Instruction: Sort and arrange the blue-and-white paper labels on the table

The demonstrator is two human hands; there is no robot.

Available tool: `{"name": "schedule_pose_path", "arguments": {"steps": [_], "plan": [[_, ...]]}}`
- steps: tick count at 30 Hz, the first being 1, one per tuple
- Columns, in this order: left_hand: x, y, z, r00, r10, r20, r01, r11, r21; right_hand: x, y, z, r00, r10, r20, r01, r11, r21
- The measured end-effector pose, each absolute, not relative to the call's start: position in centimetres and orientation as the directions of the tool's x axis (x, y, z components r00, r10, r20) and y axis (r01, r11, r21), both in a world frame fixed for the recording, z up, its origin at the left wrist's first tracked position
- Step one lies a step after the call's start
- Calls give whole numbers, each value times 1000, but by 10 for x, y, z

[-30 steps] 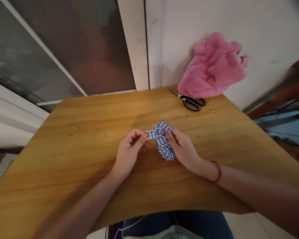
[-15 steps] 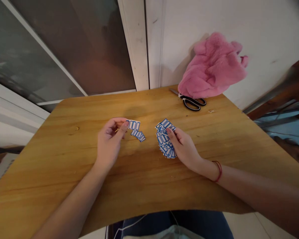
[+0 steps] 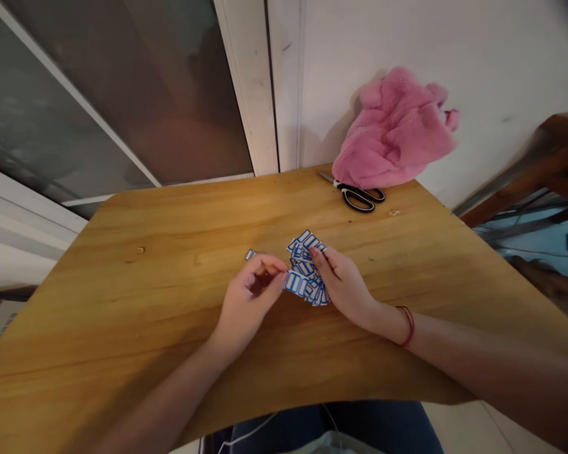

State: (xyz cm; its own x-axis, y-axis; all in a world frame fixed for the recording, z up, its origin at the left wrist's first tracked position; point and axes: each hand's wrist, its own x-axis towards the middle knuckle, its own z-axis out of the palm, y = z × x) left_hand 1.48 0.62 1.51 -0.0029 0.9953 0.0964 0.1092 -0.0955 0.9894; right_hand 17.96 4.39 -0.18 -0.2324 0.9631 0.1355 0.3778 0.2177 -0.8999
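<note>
My right hand (image 3: 344, 277) grips a fanned bunch of blue-and-white label strips (image 3: 307, 268), the thumb lying across their upper right side. Close against the fan's lower left, my left hand (image 3: 253, 293) pinches one label strip (image 3: 295, 283) between thumb and fingertips. That strip overlaps the fan, and I cannot tell whether it is separate from it. On the wooden table, a small label piece (image 3: 250, 254) peeks out beyond my left fingers, the rest of it covered by the hand.
Black-handled scissors (image 3: 358, 197) lie at the table's back edge with the blades to the left. A pink plush cloth (image 3: 397, 132) rests behind them against the white wall. A glass sliding door (image 3: 180, 94) borders the wooden table (image 3: 170, 233) at the back left.
My left hand has moved right and nearer to me, up to the fan, and now pinches a strip there. The label pieces on the table are now mostly hidden behind it.
</note>
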Motion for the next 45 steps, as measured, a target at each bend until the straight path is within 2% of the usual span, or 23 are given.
{"name": "schedule_pose_path", "arguments": {"steps": [2,8,15,19,23,27,33,45], "plan": [[23,1,13,-15,994,104,129,-101,986,179,43,-1,-257,954,157,372,247,-895],[32,2,4,-200,968,151,116,-129,985,177,38,-2,-319,928,193,356,306,-883],[38,-4,0,-146,967,211,141,-190,972,176,38,-4,-360,905,227,373,362,-854],[37,-3,1,-97,984,150,109,-139,984,177,39,-5,-353,909,222,409,363,-837],[30,4,4,-125,986,106,107,-93,990,177,39,-7,-332,917,223,417,354,-837],[23,10,6,-92,990,102,181,-84,980,177,39,-7,-333,916,222,424,356,-833],[22,7,8,-106,989,101,142,-86,986,177,39,-5,-334,915,226,426,360,-830],[21,8,5,-105,988,112,172,-93,981,176,39,-3,-302,930,209,422,328,-845]]}}
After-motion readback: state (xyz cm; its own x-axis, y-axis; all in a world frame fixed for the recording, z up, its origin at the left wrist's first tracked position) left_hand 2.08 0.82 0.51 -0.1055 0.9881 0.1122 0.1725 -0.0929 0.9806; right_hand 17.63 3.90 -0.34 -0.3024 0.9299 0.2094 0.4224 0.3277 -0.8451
